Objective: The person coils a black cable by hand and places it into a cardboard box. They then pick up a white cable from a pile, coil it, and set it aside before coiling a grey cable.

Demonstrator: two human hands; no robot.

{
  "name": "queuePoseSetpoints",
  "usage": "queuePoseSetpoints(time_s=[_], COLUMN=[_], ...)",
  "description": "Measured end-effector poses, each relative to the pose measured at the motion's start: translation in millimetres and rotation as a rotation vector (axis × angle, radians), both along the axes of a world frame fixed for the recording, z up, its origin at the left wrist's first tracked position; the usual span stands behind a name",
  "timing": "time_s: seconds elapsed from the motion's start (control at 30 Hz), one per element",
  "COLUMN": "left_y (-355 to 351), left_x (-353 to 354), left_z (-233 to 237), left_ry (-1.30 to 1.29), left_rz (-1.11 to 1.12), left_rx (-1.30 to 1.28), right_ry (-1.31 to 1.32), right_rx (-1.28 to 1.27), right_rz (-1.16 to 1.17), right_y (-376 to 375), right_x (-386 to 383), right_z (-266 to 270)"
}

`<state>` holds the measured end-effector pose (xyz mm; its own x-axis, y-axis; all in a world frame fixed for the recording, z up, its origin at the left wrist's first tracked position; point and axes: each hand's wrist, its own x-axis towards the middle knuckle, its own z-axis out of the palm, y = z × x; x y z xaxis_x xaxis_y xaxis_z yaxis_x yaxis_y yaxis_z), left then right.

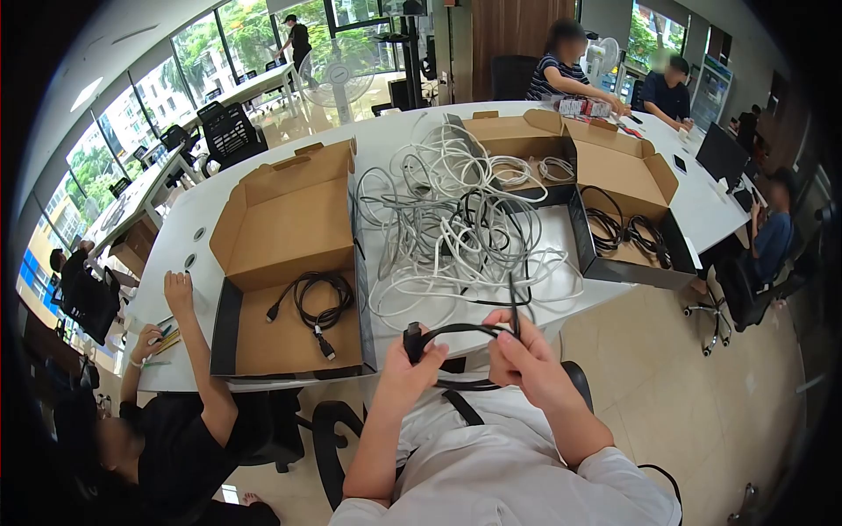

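Note:
My left hand [413, 372] is closed around a black cable [463, 329], whose thick plug [411, 340] sticks up past the thumb. On the other side, my right hand [528, 361] pinches the same cable, with a length of it pointing upward from the fingers. Between the hands the cable forms a loop in front of my lap. Just beyond lies a big tangle of white and grey cables [456, 228] with some black ones mixed in. To the left, an open cardboard box [285, 219] has one coiled black cable [323, 302] inside, its two plugs showing.
Behind the tangle, an open box [517, 131] contains coiled white cables [513, 171]. Another open box [627, 267] at the right edge holds coiled black cables [605, 230]. A person in black [175, 430] sits close on my left. Others sit around the white table [386, 131].

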<state>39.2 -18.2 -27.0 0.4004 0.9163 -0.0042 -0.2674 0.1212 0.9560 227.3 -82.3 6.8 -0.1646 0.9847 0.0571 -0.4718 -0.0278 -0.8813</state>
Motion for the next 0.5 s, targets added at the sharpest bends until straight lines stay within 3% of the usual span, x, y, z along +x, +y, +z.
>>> queuePoseSetpoints(time_s=[0.07,0.17,0.3,0.4,0.5], left_y=[3.0,11.3,17.3,18.2,27.8], left_x=[6.7,12.4,22.2,26.3,30.8], left_z=[-2.5,-11.7,2.2,6.0,-3.7], left_ry=[0.161,0.404,0.128,-0.026,-0.168], left_rz=[0.16,0.396,0.277,0.079,-0.258], left_rx=[0.172,0.673,0.866,0.844,0.784], right_ry=[-0.021,-0.112,-0.272,-0.581,-0.682], right_rx=[0.047,0.061,0.048,0.267,0.341], right_rz=[0.065,0.123,0.17,0.283,0.436], right_y=[-4.5,-17.2,-27.1,-31.1,-35.6], right_x=[-7.6,-13.1,-9.4,-4.7,-5.1], right_z=[-0.3,10.6,33.7,28.8,32.8])
